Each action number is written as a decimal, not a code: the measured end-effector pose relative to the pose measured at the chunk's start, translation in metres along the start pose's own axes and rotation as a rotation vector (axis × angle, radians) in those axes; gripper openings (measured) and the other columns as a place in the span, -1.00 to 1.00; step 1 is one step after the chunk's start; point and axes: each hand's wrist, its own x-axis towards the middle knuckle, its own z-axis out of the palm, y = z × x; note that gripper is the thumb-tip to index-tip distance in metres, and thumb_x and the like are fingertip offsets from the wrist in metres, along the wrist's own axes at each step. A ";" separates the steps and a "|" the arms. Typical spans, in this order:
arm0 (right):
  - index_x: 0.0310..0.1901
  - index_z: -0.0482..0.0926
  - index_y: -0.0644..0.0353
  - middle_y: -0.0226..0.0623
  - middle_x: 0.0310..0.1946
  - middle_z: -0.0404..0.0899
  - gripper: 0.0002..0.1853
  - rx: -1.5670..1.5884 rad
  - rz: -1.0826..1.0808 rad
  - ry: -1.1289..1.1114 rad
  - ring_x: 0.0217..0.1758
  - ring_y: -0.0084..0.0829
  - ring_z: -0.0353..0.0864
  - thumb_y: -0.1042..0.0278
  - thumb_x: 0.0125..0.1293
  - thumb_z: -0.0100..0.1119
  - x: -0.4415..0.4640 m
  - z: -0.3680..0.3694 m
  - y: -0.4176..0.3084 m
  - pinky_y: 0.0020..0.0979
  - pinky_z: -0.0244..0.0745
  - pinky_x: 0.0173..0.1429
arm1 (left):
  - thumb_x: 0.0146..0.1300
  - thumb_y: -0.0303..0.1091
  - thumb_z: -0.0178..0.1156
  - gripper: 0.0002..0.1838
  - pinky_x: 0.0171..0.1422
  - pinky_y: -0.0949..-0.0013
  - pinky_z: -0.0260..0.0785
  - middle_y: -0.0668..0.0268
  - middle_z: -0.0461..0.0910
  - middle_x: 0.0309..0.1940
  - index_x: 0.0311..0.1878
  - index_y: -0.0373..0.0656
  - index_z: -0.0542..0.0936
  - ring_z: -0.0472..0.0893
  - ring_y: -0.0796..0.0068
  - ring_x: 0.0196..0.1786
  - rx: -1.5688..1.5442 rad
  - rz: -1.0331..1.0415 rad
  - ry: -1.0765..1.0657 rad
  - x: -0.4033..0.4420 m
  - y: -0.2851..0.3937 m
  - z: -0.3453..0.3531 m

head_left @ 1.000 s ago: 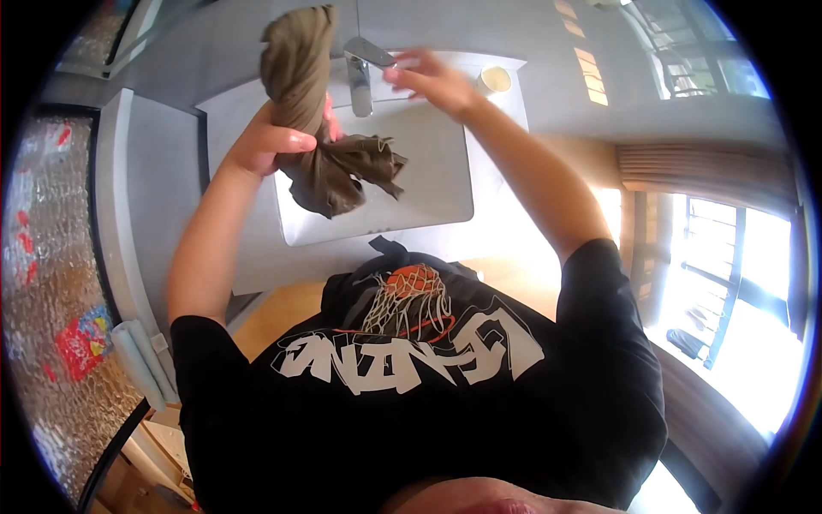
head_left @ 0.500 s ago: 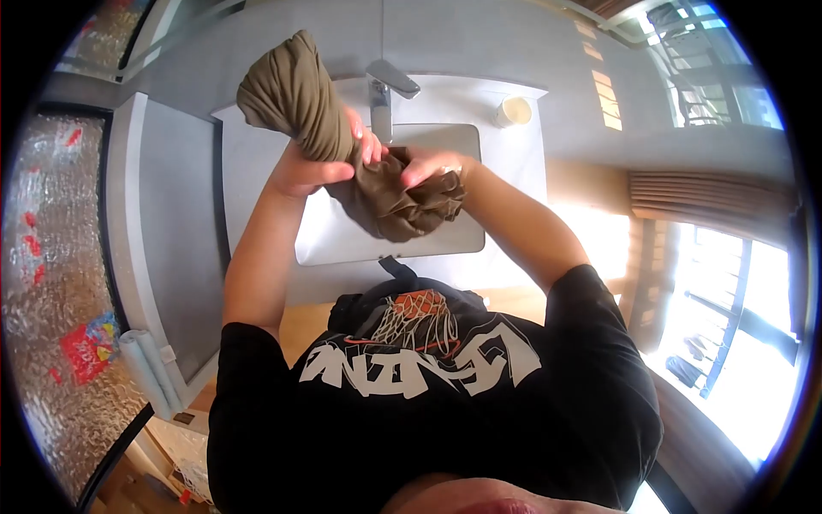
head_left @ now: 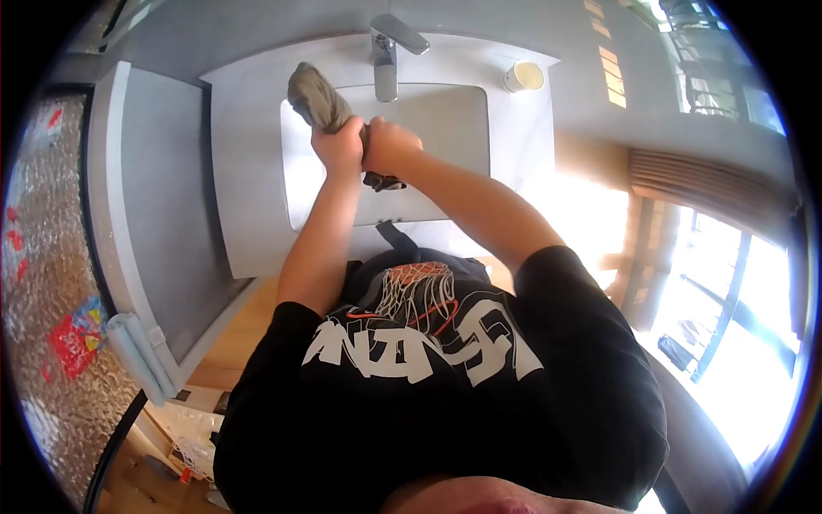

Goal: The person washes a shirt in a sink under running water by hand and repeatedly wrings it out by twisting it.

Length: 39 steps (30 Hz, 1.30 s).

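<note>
An olive-brown cloth is bunched into a narrow, twisted roll above the washbasin. My left hand is closed around its middle. Right beside it, my right hand is wrapped round the cloth too, the knuckles close to the left hand. One end of the cloth sticks out past the left hand toward the upper left; a short, darker end hangs below the right hand. A chrome faucet stands just behind the hands, its lever pointing right. Whether water drips from the cloth cannot be made out.
A pale cup stands on the white counter, right of the faucet. A grey panel with a light edge is at the left, with a rolled light-blue towel near its lower end. Sunlit windows lie to the right.
The loosely gathered cloth is now squeezed into a thinner roll. Both hands have closed tightly on it and come together. The view has shifted, showing more of the basin.
</note>
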 end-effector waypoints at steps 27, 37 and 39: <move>0.55 0.12 0.05 -0.12 0.54 0.13 0.24 2.051 -0.229 -0.991 0.56 0.06 0.14 -0.76 0.01 0.03 -0.028 0.050 0.040 0.49 0.14 0.35 | 0.17 -0.18 0.21 -0.50 0.54 -0.05 0.10 0.36 0.46 0.12 0.21 0.10 0.41 0.36 0.18 0.29 -1.060 -0.198 -1.038 -0.004 0.077 -0.034; 0.23 0.44 0.39 -0.18 -0.01 0.65 -0.34 1.349 -0.349 -0.979 -0.03 -0.37 0.66 0.41 0.10 0.49 -0.050 -0.034 0.028 -0.37 0.60 0.07 | 0.19 -0.39 0.25 -0.50 0.51 -0.16 0.16 0.23 0.47 0.07 0.20 0.04 0.37 0.38 0.06 0.33 -0.879 -0.157 -1.461 0.028 0.078 -0.039; 0.02 0.58 0.35 -0.21 -0.16 0.69 -0.42 1.026 -0.407 -0.703 -0.09 -0.36 0.66 0.31 -0.05 0.58 -0.050 -0.041 0.016 -0.37 0.58 0.04 | 0.21 -0.42 0.25 -0.51 0.49 -0.15 0.18 0.19 0.47 0.08 0.21 0.03 0.37 0.40 0.05 0.32 -0.758 -0.221 -1.317 0.025 0.076 -0.049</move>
